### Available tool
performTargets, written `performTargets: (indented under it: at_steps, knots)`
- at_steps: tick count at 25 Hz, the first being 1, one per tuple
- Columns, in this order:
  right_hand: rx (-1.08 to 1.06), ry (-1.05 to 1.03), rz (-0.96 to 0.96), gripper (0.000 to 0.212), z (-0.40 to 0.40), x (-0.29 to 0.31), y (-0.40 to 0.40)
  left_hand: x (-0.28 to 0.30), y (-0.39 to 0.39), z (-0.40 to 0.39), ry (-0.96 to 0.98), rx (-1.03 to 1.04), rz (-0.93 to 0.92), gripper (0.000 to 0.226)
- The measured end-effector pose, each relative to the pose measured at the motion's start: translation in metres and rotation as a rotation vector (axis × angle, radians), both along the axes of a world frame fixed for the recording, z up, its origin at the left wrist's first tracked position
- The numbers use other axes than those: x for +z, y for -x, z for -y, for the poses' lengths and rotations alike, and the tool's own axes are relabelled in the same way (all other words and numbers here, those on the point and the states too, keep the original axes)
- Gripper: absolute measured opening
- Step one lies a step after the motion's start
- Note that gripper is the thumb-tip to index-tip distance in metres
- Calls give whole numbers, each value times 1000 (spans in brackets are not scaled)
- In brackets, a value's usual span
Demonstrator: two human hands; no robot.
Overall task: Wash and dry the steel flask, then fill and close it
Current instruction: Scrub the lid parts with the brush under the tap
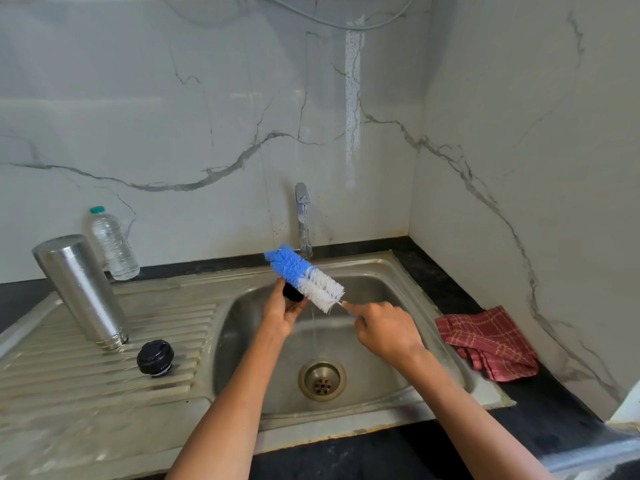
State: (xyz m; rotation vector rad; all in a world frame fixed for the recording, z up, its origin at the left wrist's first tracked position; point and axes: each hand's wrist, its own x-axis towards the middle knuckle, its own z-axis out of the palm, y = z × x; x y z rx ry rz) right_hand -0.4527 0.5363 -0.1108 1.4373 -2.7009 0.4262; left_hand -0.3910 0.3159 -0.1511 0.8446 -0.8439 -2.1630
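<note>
Over the sink basin [408, 299], at the middle of the frame, the left hand [282, 315] is curling its fingers around a small black part [292, 293] — most of it is hidden behind the palm and the bristles, so what it is cannot be told. The right hand [382, 332] is gripping the thin blue handle of a bottle brush [304, 277], fingers closed tight round it, and the brush is lying tilted, its blue tip pointing toward the upper left and its white bristles resting against the black part. A thin stream of water is running from the tap [302, 216] down past the hands toward the drain [322, 379].

The steel flask [81, 291] is standing mouth down at the left of the frame on the ribbed draining board [52, 368], leaning toward the upper left, well apart from both hands. Just to its lower right a black lid [154, 357] is sitting on the ribs. Behind the flask, against the marble wall, a clear plastic bottle [114, 244] with a green cap is standing — near the flask's raised base. At the right of the frame a red checked cloth [488, 342] is lying crumpled on the dark counter beside the sink's edge.
</note>
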Motion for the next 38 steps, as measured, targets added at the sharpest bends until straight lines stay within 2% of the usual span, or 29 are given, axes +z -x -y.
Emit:
performTargets:
  at_steps: [3,6,11,13,18,23,27,33,38]
  knots:
    - [14,65,8,49,7,6,2,0,8,-12,81,-60,50,25]
    - [6,75,20,49,11,7,5,2,6,-8,96,-25,29,23]
    - [-19,122,132,52,-2,-12,-1,-1,1,7,-89,88,-83,32]
    - [-17,181,248,49,-4,-19,-5,-3,2,5,-107,93,-89,34]
    - [-30,368,760,37,6,-21,-24,-6,6,-2,14,-38,-106,45]
    - [-25,510,976,28,14,-13,-31,-4,4,-3,84,-100,-143,49]
    - [15,522,1141,22,3,-2,-27,-5,-3,7,30,28,-185,46]
    - [-64,546,1193,26,8,1,-18,-2,0,-5,80,-59,-172,36]
    - [-4,511,1219,22,-3,4,-21,-9,-1,11,39,28,-162,43]
